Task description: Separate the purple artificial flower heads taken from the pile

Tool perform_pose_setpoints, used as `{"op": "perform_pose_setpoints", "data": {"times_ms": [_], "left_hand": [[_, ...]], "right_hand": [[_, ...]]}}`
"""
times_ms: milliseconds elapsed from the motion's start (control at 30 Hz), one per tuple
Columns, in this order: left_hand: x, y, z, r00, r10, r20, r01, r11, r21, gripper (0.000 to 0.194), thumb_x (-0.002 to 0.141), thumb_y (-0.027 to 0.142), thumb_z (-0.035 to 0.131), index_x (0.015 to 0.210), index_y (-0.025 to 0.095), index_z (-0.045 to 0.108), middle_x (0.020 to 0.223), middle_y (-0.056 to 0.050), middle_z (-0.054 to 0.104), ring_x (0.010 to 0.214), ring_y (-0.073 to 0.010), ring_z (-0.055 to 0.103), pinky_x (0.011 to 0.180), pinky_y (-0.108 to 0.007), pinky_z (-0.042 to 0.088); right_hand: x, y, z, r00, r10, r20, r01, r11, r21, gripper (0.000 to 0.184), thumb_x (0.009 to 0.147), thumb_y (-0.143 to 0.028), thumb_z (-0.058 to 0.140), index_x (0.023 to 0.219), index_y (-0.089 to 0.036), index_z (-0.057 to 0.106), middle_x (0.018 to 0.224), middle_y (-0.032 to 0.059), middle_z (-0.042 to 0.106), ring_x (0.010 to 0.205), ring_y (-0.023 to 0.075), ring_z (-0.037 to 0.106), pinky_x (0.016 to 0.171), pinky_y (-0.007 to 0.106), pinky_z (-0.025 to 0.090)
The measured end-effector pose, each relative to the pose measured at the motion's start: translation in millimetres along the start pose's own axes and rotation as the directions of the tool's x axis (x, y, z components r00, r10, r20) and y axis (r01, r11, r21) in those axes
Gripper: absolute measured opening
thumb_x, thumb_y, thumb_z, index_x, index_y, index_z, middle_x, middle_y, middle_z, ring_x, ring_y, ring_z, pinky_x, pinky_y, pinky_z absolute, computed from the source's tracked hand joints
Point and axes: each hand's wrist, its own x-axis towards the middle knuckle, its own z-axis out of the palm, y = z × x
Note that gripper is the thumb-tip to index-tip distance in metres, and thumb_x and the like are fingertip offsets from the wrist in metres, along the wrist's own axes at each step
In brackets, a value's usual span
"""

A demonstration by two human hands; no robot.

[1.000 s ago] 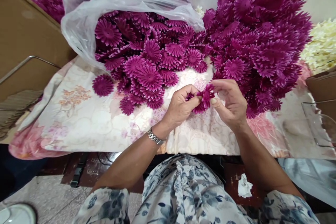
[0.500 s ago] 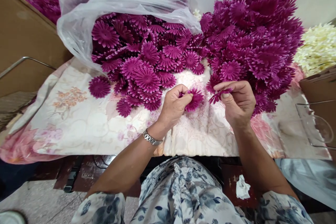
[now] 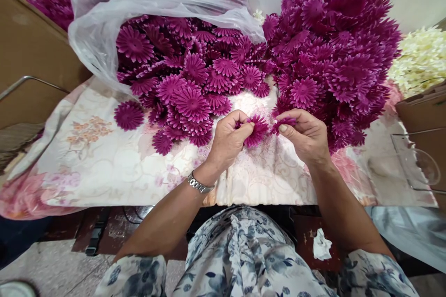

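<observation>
Between the thumb and fingers of my left hand (image 3: 231, 138) is a magenta artificial flower (image 3: 257, 132), its petals fanned out to the right. My right hand (image 3: 306, 132) pinches a separate magenta petal layer (image 3: 284, 123) by its edge, tilted nearly edge-on. A small gap divides the two pieces. Behind my left hand, loose flower pieces (image 3: 191, 103) spill from a clear plastic bag (image 3: 94, 28). Close behind my right hand rises a tall heap of magenta flowers (image 3: 348, 55).
A floral cloth (image 3: 121, 171) covers the table. One flower piece (image 3: 128, 115) lies apart at the left. Cardboard boxes (image 3: 31, 46) flank the work area, and cream flowers (image 3: 421, 60) are piled at the far right. A tiled wall stands behind.
My right hand has moved left with its petal layer, bringing it closer to the flower in my left hand. My left hand keeps its grip; the whole view has shifted slightly.
</observation>
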Motion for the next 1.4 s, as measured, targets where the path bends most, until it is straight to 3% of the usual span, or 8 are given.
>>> {"op": "perform_pose_setpoints", "data": {"times_ms": [200,533,667,767,1033,1133,1233,1400], "left_hand": [[-0.8,3.5,-0.6,1.000,0.013,-0.002,-0.013,1.000,-0.017,0.014,0.068,0.017,0.060,0.061,0.019,0.048,0.058,0.004,0.042,0.052,-0.0075,0.036,0.048,-0.023,0.029],[-2.2,6.0,2.1,0.999,0.029,-0.018,-0.030,0.998,-0.062,0.012,0.059,0.008,0.061,0.064,0.018,0.055,0.067,0.004,0.051,0.058,-0.0069,0.042,0.051,-0.020,0.033],[-2.8,0.7,1.9,0.999,0.023,0.042,-0.020,0.998,-0.055,0.033,0.060,0.004,0.053,0.082,0.021,0.070,0.081,0.003,0.065,0.065,-0.0075,0.051,0.056,-0.020,0.038],[-2.6,-3.6,3.1,0.996,0.002,0.092,0.000,1.000,-0.013,0.026,0.061,0.005,0.048,0.066,0.018,0.070,0.071,0.001,0.066,0.067,-0.0098,0.055,0.062,-0.022,0.041],[-5.4,-0.3,10.8,0.955,-0.190,0.229,0.239,0.948,-0.212,0.009,0.068,0.022,0.059,0.065,0.015,0.063,0.061,0.002,0.057,0.057,-0.0078,0.048,0.056,-0.022,0.038],[-7.7,3.9,11.6,0.911,-0.245,0.332,0.342,0.899,-0.274,0.027,0.065,0.039,0.071,0.060,0.015,0.058,0.058,0.002,0.054,0.054,-0.0087,0.049,0.052,-0.023,0.040],[-8.7,7.9,10.8,0.885,-0.280,0.371,0.373,0.905,-0.207,0.031,0.056,0.036,0.079,0.055,0.015,0.056,0.051,0.003,0.049,0.048,-0.0070,0.043,0.046,-0.022,0.034],[-8.1,10.9,7.3,0.943,-0.204,0.262,0.231,0.970,-0.076,0.018,0.061,0.022,0.069,0.052,0.013,0.056,0.050,0.003,0.049,0.049,-0.0051,0.040,0.049,-0.020,0.029]], "right_hand": [[0.3,5.5,-1.2,0.996,-0.020,-0.087,0.018,0.999,-0.029,0.020,0.073,-0.037,0.071,0.077,-0.019,0.062,0.064,-0.0042,0.055,0.053,0.0062,0.047,0.049,0.020,0.039],[-0.9,14.0,-4.5,0.989,-0.097,-0.110,0.089,0.993,-0.078,0.029,0.087,-0.042,0.056,0.069,-0.018,0.056,0.056,-0.0048,0.049,0.050,0.0065,0.044,0.049,0.023,0.034],[-2.2,12.7,-1.8,0.985,-0.111,-0.132,0.095,0.988,-0.124,0.039,0.088,-0.045,0.051,0.060,-0.018,0.051,0.052,-0.0040,0.045,0.047,0.0068,0.041,0.048,0.024,0.034],[-4.7,8.4,3.3,0.984,-0.138,-0.116,0.114,0.975,-0.188,0.045,0.088,-0.047,0.049,0.054,-0.018,0.046,0.052,-0.0037,0.040,0.047,0.0072,0.036,0.049,0.025,0.034],[-10.5,1.9,18.1,0.946,-0.322,-0.030,0.293,0.895,-0.337,0.028,0.092,-0.035,0.045,0.071,-0.019,0.055,0.060,-0.0021,0.049,0.055,0.0091,0.048,0.051,0.024,0.036],[-9.7,3.1,19.9,0.924,-0.383,-0.015,0.347,0.852,-0.391,0.024,0.091,-0.033,0.046,0.074,-0.020,0.057,0.066,-0.0006,0.053,0.059,0.0104,0.051,0.054,0.025,0.039],[-8.5,2.8,22.0,0.911,-0.411,0.038,0.385,0.813,-0.437,0.023,0.091,-0.030,0.045,0.074,-0.019,0.058,0.067,0.0004,0.055,0.062,0.0114,0.052,0.057,0.026,0.040],[-6.0,4.1,19.0,0.922,-0.329,-0.202,0.211,0.867,-0.451,0.028,0.091,-0.031,0.045,0.067,-0.019,0.053,0.058,-0.0033,0.046,0.054,0.0087,0.043,0.052,0.024,0.036]]}}
